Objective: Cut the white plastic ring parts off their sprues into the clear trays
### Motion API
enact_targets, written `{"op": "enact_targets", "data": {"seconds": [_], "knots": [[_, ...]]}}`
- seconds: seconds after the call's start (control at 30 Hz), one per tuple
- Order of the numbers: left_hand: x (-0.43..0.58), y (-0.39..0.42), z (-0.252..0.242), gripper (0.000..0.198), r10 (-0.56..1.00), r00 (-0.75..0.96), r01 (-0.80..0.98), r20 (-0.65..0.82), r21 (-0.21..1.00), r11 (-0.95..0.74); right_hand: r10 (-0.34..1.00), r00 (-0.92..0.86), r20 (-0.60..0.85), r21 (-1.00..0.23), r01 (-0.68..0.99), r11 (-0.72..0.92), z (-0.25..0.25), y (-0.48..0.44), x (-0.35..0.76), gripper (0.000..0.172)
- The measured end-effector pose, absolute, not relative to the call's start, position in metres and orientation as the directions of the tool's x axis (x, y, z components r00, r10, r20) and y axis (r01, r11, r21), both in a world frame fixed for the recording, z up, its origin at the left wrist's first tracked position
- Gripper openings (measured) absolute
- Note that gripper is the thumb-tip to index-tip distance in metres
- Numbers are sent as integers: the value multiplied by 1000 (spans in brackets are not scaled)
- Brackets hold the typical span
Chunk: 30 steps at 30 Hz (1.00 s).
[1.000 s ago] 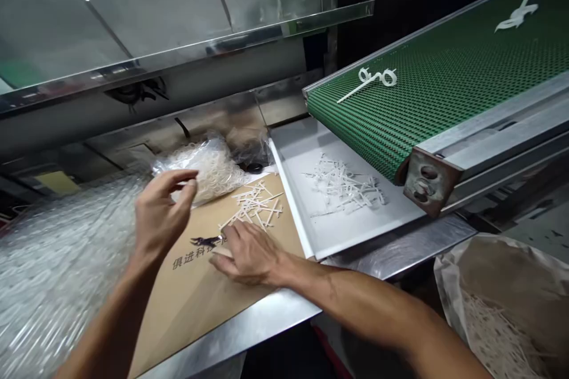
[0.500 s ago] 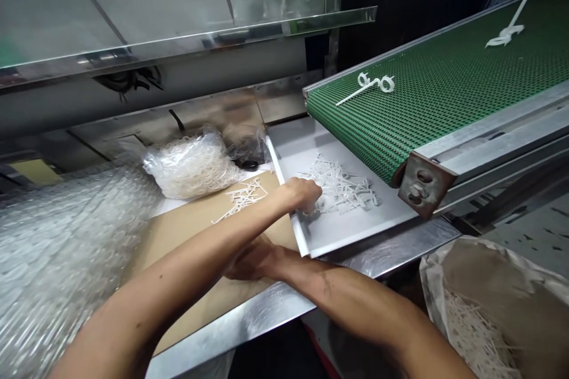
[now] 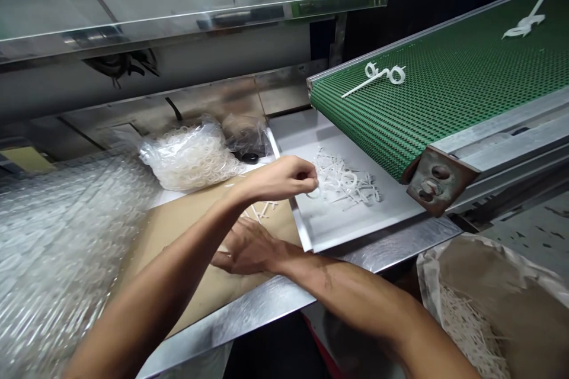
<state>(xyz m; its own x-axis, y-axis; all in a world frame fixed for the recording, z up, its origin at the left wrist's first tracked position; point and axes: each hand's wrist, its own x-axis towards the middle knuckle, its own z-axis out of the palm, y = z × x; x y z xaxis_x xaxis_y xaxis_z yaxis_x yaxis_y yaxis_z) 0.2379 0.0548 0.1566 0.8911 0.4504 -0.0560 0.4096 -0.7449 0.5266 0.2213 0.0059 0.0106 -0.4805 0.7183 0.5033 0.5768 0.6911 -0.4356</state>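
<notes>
My left hand (image 3: 288,177) is closed in a pinch over the left side of the white tray (image 3: 355,231). A small white plastic ring (image 3: 313,193) shows just under its fingertips. To the right of it lies a loose pile of white plastic pieces (image 3: 344,180), some thin sticks and some rings. Beneath the crossing left forearm, my right hand (image 3: 251,246) rests low over the brown cardboard (image 3: 213,290); its fingertips are hidden by that forearm. White sticks (image 3: 262,210) lie on the cardboard beside it, partly covered by the left arm.
A green conveyor belt (image 3: 427,112) ends above the tray and carries a white moulded piece (image 3: 376,77). Behind the cardboard sits a clear bag of rings (image 3: 191,157). Clear plastic packs (image 3: 66,249) are stacked left; a lined bin (image 3: 507,284) with white scraps stands lower right.
My left hand has lifted and drawn back slightly from the pile, with a ring now showing at its fingertips. My right hand has shifted left on the cardboard. The view has turned slightly.
</notes>
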Motion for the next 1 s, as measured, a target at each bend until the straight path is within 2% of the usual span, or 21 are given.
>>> {"op": "enact_targets", "data": {"seconds": [0.07,0.17,0.27,0.37,0.43,0.5,0.6,0.67,0.87,1.0], "knots": [[204,48,163,22,543,839,397,29,649,-649,731,-466,498,-437,594,676,11,5,222,41],[143,34,160,22,704,692,415,161,709,-570,746,-457,484,-430,618,658,10,4,222,43],[80,15,141,19,811,522,482,264,693,-536,753,-455,476,-414,639,648,9,5,222,46],[24,-6,111,19,907,299,610,296,671,-421,761,-441,476,-404,659,634,9,6,223,47],[-6,-17,89,20,936,130,699,327,639,-321,764,-434,477,-401,666,629,9,7,223,46],[-27,-23,65,21,927,50,768,373,579,-275,768,-430,475,-403,669,624,9,7,225,44],[-42,-26,32,19,900,135,834,415,443,-330,778,-416,470,-421,669,613,8,7,225,37],[-44,-26,14,17,899,226,835,376,399,-377,784,-407,468,-441,661,606,7,7,225,32],[-37,-29,-5,10,937,173,826,303,474,-306,796,-403,452,-491,632,599,7,9,224,25],[-41,-33,-8,34,937,166,824,309,478,-304,795,-426,433,-494,625,604,6,7,223,26]]}}
